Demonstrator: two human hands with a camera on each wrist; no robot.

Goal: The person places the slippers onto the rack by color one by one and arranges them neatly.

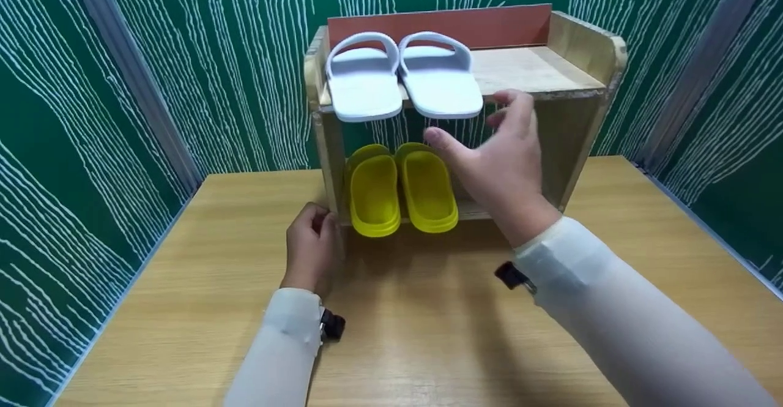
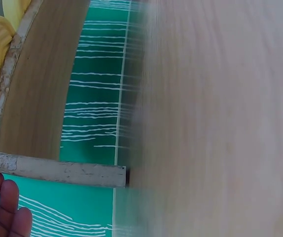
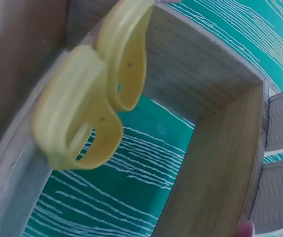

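A pair of white slide slippers, left (image 1: 366, 95) and right (image 1: 445, 92), sits on the top shelf of a wooden shoe rack (image 1: 575, 131), their heels over its front edge. Below them, yellow clogs, left (image 1: 374, 196) and right (image 1: 432, 190), stand side by side on the lower shelf. My right hand (image 1: 501, 156) is in front of the top shelf, beside the right slipper, thumb and fingers spread with nothing between them. Low at the rack's left side panel, my left hand (image 1: 311, 248) has loosely bent fingers (image 2: 6, 207) right at the outer face.
The rack stands at the back of a wooden table (image 1: 404, 333). A red-brown board (image 1: 508, 27) lines the back of the top shelf. Green walls (image 1: 257, 76) with white streaks enclose the table. Bare shelf surface (image 1: 532, 67) lies right of the slippers.
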